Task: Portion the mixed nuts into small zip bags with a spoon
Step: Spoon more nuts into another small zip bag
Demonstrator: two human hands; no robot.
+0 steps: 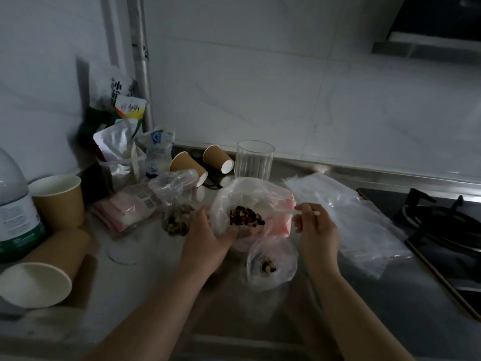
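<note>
A large clear bag (234, 194) holding mixed nuts (246, 216) stands open in the middle of the counter. My left hand (208, 238) grips its lower left side and keeps it upright. My right hand (316, 227) pinches the handle of a white plastic spoon (283, 211), whose bowl reaches into the big bag above the nuts. A small zip bag (272, 261) with a few nuts in it lies open just below the big bag, between my hands. Another small bag of nuts (177, 204) stands to the left of my left hand.
A stack of clear zip bags (351, 212) lies to the right, beside a gas hob (447, 230). Paper cups (58, 199) and a white bottle (14, 207) crowd the left. A glass (253, 160), two tipped cups and food packets (125, 152) stand at the back.
</note>
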